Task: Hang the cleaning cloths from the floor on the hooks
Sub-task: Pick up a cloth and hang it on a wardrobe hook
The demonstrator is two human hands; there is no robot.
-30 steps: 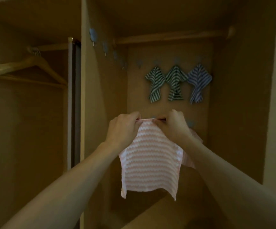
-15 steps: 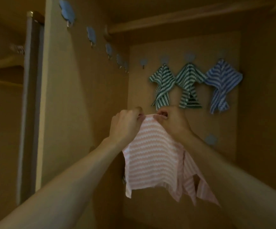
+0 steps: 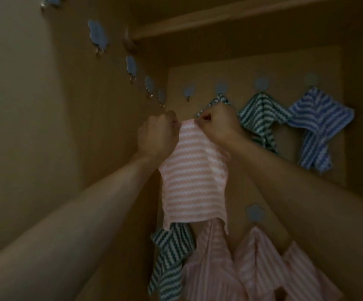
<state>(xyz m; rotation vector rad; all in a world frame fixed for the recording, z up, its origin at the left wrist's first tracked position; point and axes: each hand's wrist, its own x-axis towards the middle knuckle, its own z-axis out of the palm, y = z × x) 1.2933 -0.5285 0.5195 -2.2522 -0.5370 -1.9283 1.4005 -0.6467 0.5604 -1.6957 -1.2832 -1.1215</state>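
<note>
A pink-and-white striped cloth [image 3: 194, 177] hangs from both my hands inside the wardrobe. My left hand [image 3: 156, 135] pinches its top edge on the left, my right hand [image 3: 217, 124] pinches it on the right. Just above them, on the back wall, is a bare blue hook [image 3: 188, 93]. Further right hang a green striped cloth [image 3: 261, 118] and a blue striped cloth [image 3: 319, 131]; another green one [image 3: 221, 101] is half hidden behind my right hand. A lower row holds a green cloth [image 3: 169, 255] and pink cloths [image 3: 261, 263].
Several bare blue hooks, such as one [image 3: 98, 34], run along the left side wall. A wooden rail [image 3: 230, 16] crosses overhead. Another blue hook [image 3: 255, 212] sits low on the back wall beside my right forearm.
Both hands have carried the pink cloth upward and closer to the back wall's upper hook row. The view has moved in, and the lower row of hung cloths has come into sight.
</note>
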